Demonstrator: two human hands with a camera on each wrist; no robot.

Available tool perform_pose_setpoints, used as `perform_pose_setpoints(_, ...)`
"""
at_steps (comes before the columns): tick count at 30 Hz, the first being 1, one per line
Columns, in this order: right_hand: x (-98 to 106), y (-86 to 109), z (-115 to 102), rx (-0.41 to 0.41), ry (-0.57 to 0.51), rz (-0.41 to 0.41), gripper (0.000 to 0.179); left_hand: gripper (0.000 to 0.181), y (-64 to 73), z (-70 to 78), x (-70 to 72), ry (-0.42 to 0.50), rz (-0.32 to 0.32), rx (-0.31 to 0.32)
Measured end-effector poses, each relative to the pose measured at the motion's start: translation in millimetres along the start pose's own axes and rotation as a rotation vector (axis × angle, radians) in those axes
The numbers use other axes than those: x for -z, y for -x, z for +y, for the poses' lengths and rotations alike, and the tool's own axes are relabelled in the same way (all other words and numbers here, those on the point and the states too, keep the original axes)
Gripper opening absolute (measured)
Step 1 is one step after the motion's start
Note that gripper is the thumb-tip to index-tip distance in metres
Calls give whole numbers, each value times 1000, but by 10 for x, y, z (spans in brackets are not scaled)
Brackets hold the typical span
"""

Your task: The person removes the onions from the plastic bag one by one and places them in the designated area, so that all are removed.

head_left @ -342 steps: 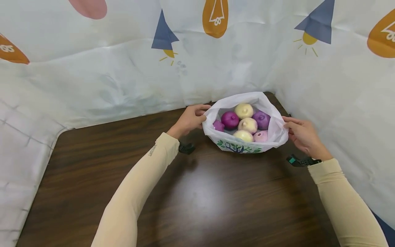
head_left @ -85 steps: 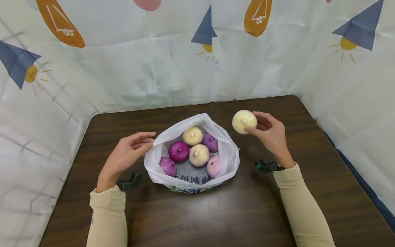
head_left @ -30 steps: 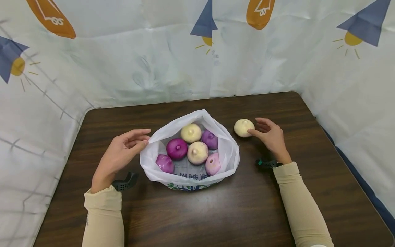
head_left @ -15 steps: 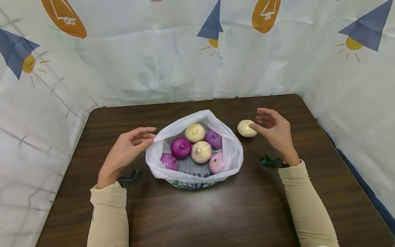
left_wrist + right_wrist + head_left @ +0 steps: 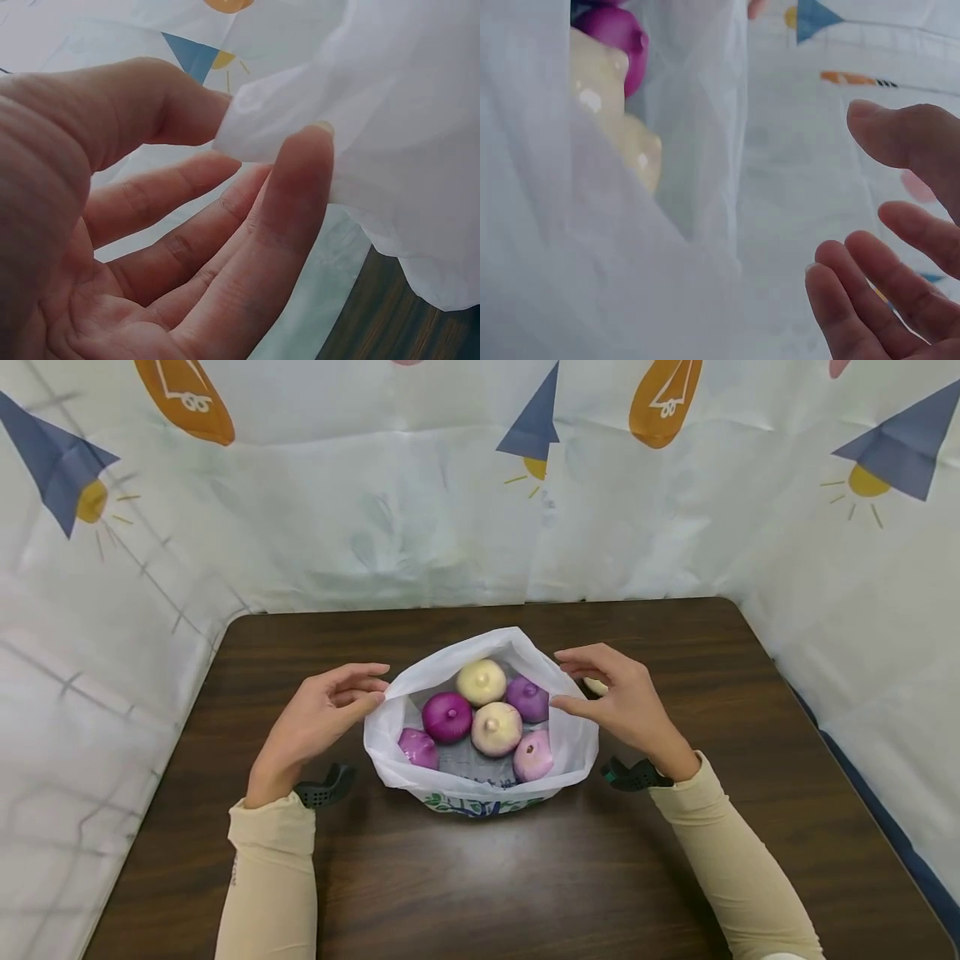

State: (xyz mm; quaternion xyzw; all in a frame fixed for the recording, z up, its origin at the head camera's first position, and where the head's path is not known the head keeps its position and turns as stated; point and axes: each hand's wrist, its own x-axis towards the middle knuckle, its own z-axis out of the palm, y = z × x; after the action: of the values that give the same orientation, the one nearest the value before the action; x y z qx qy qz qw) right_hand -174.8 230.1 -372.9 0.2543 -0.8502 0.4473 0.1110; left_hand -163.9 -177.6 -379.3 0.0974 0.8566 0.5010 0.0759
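Observation:
In the head view a white plastic bag point(image 5: 480, 787) stands wide-mouthed at the middle of the table, a tree print on its front. Inside it lie several onions: cream ones such as the cream onion point(image 5: 482, 682), a magenta onion point(image 5: 447, 717), and purple and pink ones. My left hand point(image 5: 321, 717) holds the bag's left rim between thumb and fingers, as the left wrist view shows close up. My right hand point(image 5: 617, 700), fingers spread apart from the thumb, is at the bag's right rim with nothing in its grasp. Behind it, a white onion point(image 5: 596, 686) on the table is mostly hidden.
The dark wooden table point(image 5: 480, 893) ends at a white printed curtain point(image 5: 360, 527) along its back and sides. Each wrist wears a black strap mount, such as the right strap point(image 5: 637, 774).
Over the earlier frames, my right hand lowered a white onion to the table right of the bag, let go and moved left to the bag's right rim. The left hand stays at the left rim.

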Motion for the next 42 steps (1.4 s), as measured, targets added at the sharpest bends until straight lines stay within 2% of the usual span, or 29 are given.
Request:
perform_pose_setpoints(5,-152,-14,-104,41,-54,-72,57,45,7,5,15,7,2,-2)
perform_pose_setpoints(7,-204,-13,-131,43,-96,-99,58,46,9,9,17,9,2,0)
perform_pose_setpoints(13,-332,32,-139,47,-132,-189,58,44,12,17,14,34,-4,-3)
perform_pose_setpoints(21,-423,150,15,-47,-104,-321,54,43,-5,9,-4,53,-18,-9)
perform_pose_setpoints(30,-393,217,126,-79,-53,-371,53,43,-13,6,22,33,-16,3)
perform_pose_setpoints(36,-375,267,190,-84,11,-391,59,43,-3,10,37,48,-20,5)
perform_pose_setpoints(42,-339,310,220,-96,22,-414,63,43,28,-3,37,61,-21,-7)
